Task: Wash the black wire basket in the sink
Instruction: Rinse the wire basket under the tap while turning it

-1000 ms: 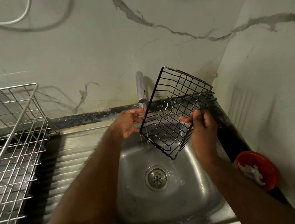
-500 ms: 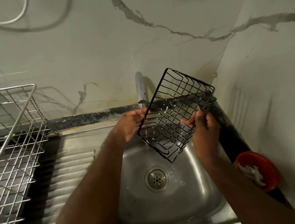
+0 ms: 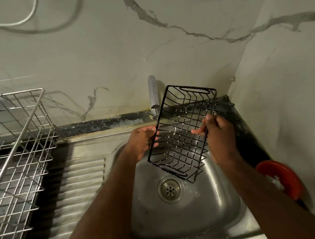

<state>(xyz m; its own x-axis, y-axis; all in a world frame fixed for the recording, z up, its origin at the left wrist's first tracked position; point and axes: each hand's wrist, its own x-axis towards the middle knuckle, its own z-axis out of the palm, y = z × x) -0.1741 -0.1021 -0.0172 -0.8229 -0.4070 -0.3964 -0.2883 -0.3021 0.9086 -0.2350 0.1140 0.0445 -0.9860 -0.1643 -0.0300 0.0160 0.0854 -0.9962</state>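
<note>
The black rectangular wire basket was up in the air over the round stainless-steel sink bowl, tilted with its open side toward the person and its far end leaning against nothing, just in front of the chrome tap. The left hand pinched the left long rim, thumb and fingers closed on the wire; the right hand was closed on the right rim, fingertips hooked through the grid. Droplets glinted on the wires and on the bowl around the metal drain, so I judged the basket already wet and the washing under way, likely at a rinse or a turn-and-inspect stage. I could not make out a running stream from the tap. No sponge or suds showed on it. What seemed left: finish rinsing every side, shake it off, and set it to dry, perhaps on the silver wire dish rack at the left. A red bowl sat on the counter at the right.
</note>
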